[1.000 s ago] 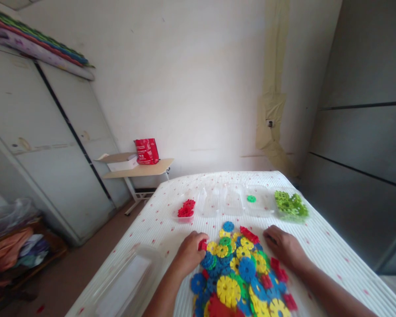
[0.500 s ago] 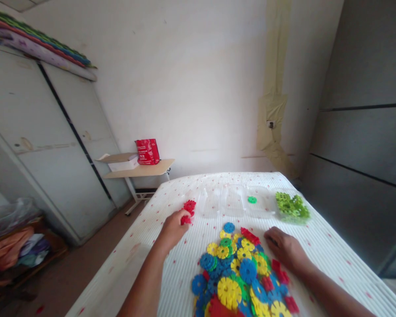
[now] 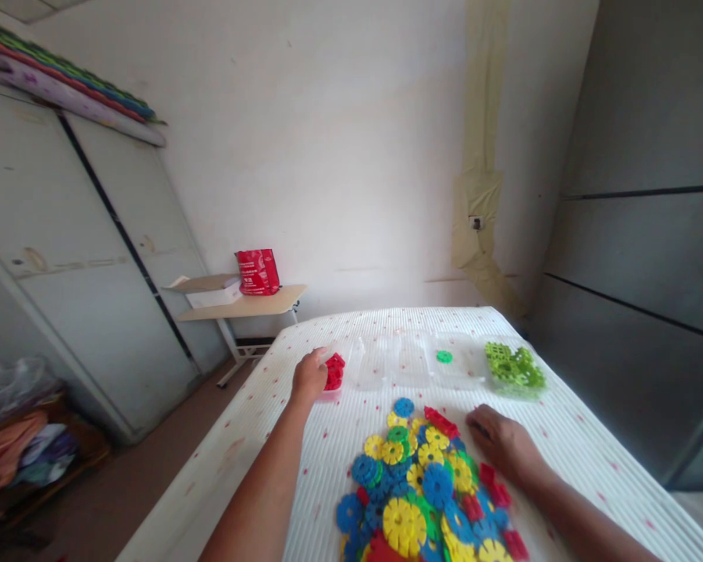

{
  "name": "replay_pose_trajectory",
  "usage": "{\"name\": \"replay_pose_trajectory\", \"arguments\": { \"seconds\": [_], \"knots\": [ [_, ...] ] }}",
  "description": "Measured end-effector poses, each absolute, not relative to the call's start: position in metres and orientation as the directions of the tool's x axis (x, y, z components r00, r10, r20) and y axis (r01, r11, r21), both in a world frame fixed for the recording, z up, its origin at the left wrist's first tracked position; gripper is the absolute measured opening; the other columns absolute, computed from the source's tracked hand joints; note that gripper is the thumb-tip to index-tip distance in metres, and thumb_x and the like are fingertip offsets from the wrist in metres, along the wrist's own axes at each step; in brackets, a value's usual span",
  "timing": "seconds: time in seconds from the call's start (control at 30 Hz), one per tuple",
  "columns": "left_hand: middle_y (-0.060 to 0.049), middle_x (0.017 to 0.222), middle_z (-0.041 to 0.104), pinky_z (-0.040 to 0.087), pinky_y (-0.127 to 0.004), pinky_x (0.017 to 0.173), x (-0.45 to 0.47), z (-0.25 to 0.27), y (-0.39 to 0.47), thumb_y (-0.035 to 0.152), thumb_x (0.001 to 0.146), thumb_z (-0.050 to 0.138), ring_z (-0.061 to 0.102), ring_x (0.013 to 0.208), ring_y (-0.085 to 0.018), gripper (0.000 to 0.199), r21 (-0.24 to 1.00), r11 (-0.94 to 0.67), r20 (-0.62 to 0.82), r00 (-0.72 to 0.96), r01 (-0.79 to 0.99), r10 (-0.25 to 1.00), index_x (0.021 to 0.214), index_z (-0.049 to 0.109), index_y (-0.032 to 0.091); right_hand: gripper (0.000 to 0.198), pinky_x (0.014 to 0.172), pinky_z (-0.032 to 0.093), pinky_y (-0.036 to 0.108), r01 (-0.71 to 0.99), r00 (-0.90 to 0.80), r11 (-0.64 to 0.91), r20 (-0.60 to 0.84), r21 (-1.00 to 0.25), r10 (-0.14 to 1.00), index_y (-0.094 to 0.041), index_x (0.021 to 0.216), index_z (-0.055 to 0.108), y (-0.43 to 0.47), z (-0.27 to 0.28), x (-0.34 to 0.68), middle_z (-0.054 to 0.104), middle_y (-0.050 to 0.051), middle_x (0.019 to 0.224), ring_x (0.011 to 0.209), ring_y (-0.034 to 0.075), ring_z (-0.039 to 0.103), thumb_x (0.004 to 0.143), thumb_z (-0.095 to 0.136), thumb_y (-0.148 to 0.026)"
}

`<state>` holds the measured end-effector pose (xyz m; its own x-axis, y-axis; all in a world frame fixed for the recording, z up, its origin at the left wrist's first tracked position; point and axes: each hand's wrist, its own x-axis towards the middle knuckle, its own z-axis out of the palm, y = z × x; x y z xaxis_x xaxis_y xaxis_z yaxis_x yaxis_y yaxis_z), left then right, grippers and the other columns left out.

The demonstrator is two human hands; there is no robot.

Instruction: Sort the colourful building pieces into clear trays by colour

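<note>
Just right of the left grip point(image 3: 309, 376), the box point(image 3: 328, 396) is clear, smooth plastic, and the red pieces point(image 3: 333, 374) in it look plastic too. Nearer than the grip, the discs point(image 3: 404, 524) look matt plastic; beneath, the tabletop point(image 3: 568, 460) is ribbed.

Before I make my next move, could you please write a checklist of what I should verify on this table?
1. Left hand free of pieces: cannot tell; it is right beside the red pieces.
2. Right hand free of pieces: cannot tell; it is curled beside the pile.
3. Lime-green pieces grouped together: ok.
4. Green disc apart from the pile: ok.
5. Pile of one colour: not ok; red, blue, yellow and green are mixed.
</note>
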<state>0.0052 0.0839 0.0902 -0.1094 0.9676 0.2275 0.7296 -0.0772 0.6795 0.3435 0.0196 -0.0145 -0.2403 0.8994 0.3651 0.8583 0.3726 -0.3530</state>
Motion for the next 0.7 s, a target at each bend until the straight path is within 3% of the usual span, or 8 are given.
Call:
{"name": "replay_pose_trajectory", "arguments": {
  "seconds": [0.17, 0.27, 0.37, 0.47, 0.57, 0.7],
  "knots": [
    [-0.007, 0.117, 0.057, 0.05, -0.041, 0.083, 0.011, 0.072, 0.071, 0.033, 0.087, 0.053, 0.058, 0.098, -0.02, 0.032, 0.642, -0.125, 0.297, -0.095, 0.757, 0.95, 0.115, 0.054, 0.017, 0.025, 0.061, 0.042, 0.024, 0.867, -0.243, 0.372, 0.371, -0.332, 0.896, -0.021, 0.077, 0.059, 0.02, -0.014, 0.343, 0.061, 0.003, 0.077, 0.069, 0.015, 0.06, 0.087, 0.036, -0.024],
    [-0.005, 0.112, 0.061, 0.046, -0.036, 0.09, 0.017, 0.058, 0.056, 0.018, 0.088, 0.046, 0.058, 0.1, -0.018, 0.023, 0.621, -0.166, 0.337, -0.069, 0.766, 0.939, 0.107, 0.06, 0.021, 0.024, 0.062, 0.042, 0.024, 0.871, -0.249, 0.369, 0.357, -0.325, 0.9, -0.021, 0.078, 0.059, 0.019, -0.013, 0.343, 0.061, 0.003, 0.079, 0.07, 0.015, 0.06, 0.086, 0.036, -0.023],
    [-0.005, 0.102, 0.066, 0.043, -0.03, 0.092, 0.021, 0.04, 0.033, 0.004, 0.08, 0.039, 0.059, 0.099, -0.017, 0.034, 0.577, -0.235, 0.379, -0.002, 0.783, 0.925, 0.097, 0.064, 0.02, 0.024, 0.063, 0.042, 0.023, 0.873, -0.245, 0.36, 0.341, -0.33, 0.907, -0.021, 0.079, 0.059, 0.019, -0.013, 0.343, 0.062, 0.004, 0.081, 0.072, 0.015, 0.06, 0.086, 0.035, -0.022],
    [-0.005, 0.096, 0.067, 0.046, -0.028, 0.087, 0.023, 0.019, 0.009, 0.005, 0.076, 0.037, 0.061, 0.095, -0.018, 0.036, 0.546, -0.309, 0.402, 0.08, 0.778, 0.912, 0.094, 0.064, 0.02, 0.026, 0.064, 0.042, 0.024, 0.873, -0.231, 0.345, 0.331, -0.345, 0.915, -0.02, 0.079, 0.06, 0.019, -0.013, 0.343, 0.062, 0.004, 0.082, 0.072, 0.016, 0.06, 0.085, 0.035, -0.023],
    [-0.005, 0.093, 0.067, 0.046, -0.028, 0.085, 0.022, -0.001, -0.009, 0.009, 0.076, 0.035, 0.061, 0.093, -0.018, 0.035, 0.573, -0.312, 0.391, 0.081, 0.758, 0.917, 0.091, 0.064, 0.021, 0.027, 0.067, 0.043, 0.026, 0.849, -0.195, 0.327, 0.329, -0.414, 0.924, -0.019, 0.083, 0.062, 0.02, -0.01, 0.344, 0.064, 0.005, 0.084, 0.075, 0.017, 0.06, 0.085, 0.036, -0.027],
    [-0.007, 0.09, 0.067, 0.047, -0.032, 0.084, 0.02, -0.018, -0.01, 0.013, 0.076, 0.034, 0.062, 0.09, -0.019, 0.033, 0.615, -0.311, 0.379, 0.075, 0.725, 0.922, 0.088, 0.064, 0.02, 0.032, 0.068, 0.045, 0.029, 0.749, -0.109, 0.249, 0.256, -0.614, 0.961, -0.018, 0.086, 0.063, 0.022, 0.001, 0.344, 0.067, 0.006, 0.083, 0.075, 0.02, 0.061, 0.084, 0.038, -0.039]
  ]
}}
